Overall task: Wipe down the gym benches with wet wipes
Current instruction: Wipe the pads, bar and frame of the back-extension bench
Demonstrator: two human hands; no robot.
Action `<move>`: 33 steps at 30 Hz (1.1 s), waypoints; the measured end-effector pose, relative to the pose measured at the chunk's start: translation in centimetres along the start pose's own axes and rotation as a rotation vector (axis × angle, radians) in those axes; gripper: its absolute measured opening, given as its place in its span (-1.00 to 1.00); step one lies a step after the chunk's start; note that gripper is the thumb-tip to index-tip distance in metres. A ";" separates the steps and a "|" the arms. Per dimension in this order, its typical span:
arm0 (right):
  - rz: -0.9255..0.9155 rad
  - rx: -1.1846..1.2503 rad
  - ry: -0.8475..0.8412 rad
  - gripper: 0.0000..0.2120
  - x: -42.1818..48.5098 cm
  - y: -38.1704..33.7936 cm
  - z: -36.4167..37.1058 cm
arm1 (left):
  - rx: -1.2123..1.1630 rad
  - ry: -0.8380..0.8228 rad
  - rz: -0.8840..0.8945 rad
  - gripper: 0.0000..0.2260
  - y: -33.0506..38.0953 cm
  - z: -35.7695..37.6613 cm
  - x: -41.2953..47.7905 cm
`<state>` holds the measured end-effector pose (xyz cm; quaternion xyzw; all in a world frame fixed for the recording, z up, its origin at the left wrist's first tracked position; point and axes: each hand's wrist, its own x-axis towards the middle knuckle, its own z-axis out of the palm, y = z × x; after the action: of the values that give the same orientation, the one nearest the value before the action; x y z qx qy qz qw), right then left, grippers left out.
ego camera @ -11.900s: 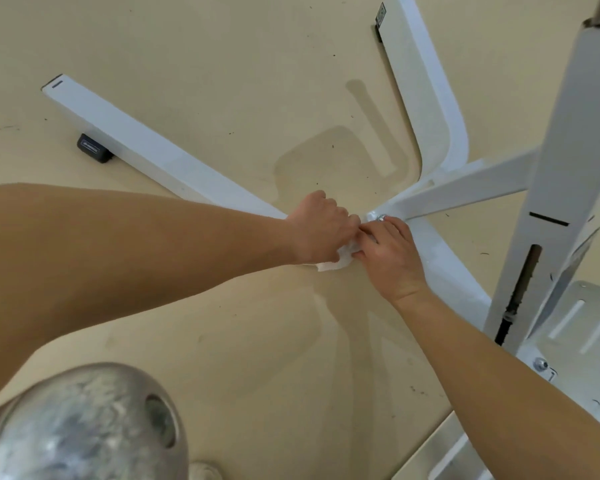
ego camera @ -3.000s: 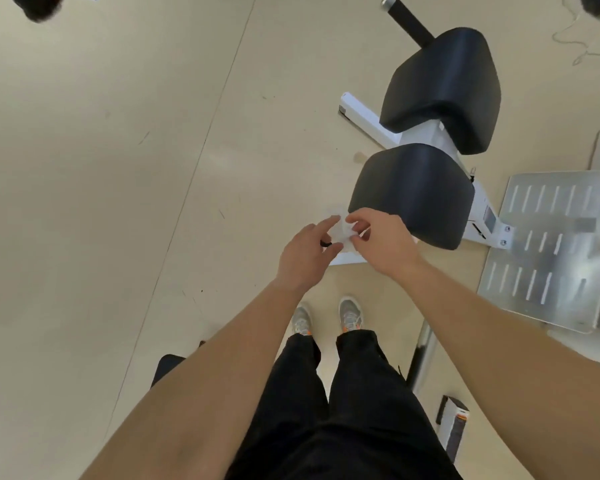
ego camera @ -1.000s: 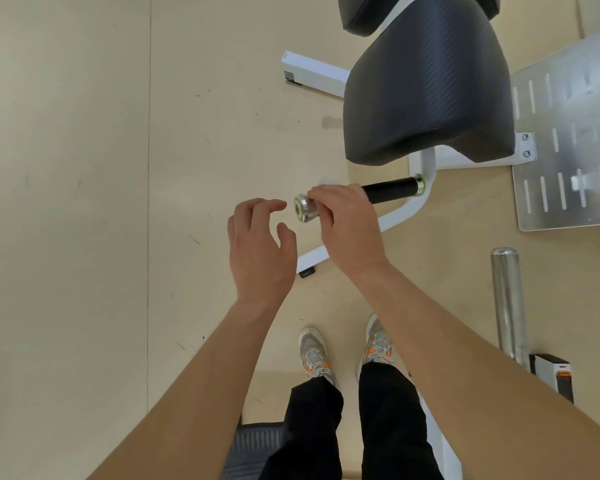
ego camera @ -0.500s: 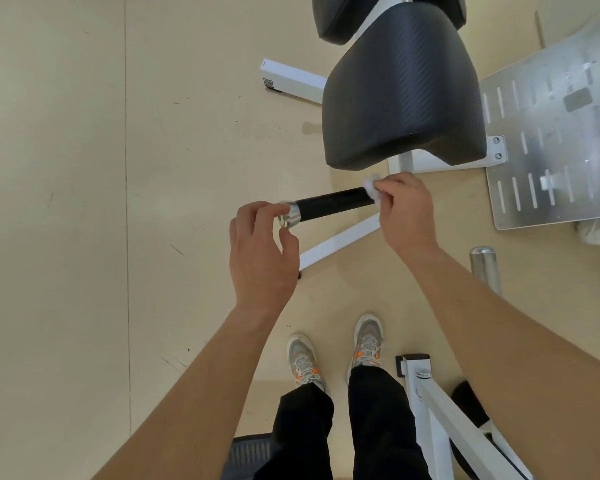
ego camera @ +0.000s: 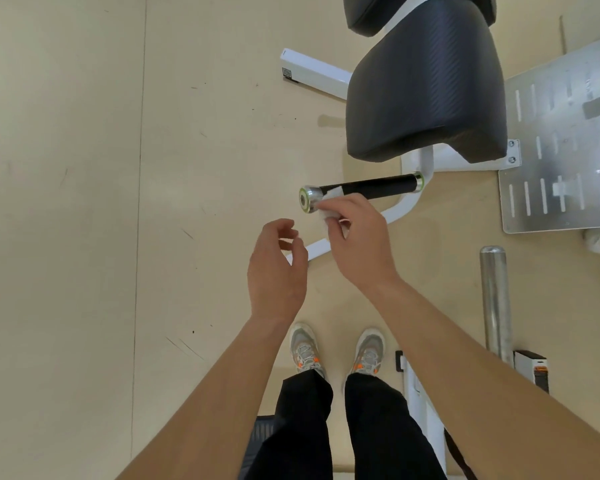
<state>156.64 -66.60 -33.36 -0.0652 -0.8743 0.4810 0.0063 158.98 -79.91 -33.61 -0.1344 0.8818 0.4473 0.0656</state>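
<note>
A black padded seat (ego camera: 426, 84) on a white frame (ego camera: 409, 209) stands ahead of me. Below it a black handle bar (ego camera: 371, 186) with a chrome end cap (ego camera: 307, 199) sticks out to the left. My right hand (ego camera: 355, 244) pinches a white wet wipe (ego camera: 329, 202) wrapped round the bar just beside the cap. My left hand (ego camera: 278, 268) hovers lower left of the cap, fingers loosely curled, holding nothing and touching nothing.
A perforated metal footplate (ego camera: 561, 150) lies at the right. A chrome post (ego camera: 494, 299) and a white frame bar (ego camera: 423, 410) stand near my right leg. A white base tube (ego camera: 312, 72) lies on the beige floor; the floor stretches bare to the left.
My right hand has slid the wipe along the bar from its inner end to the chrome cap. My left hand has let go of the cap and dropped back.
</note>
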 end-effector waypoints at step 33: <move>0.560 0.267 0.220 -0.95 3.0 6.6 -2.3 | -0.633 0.297 -0.526 -0.87 5.2 12.3 2.0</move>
<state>154.58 -60.84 -37.83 -0.3532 -0.7456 0.5647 -0.0231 155.48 -67.46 -37.36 -0.4307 0.6369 0.6394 0.0052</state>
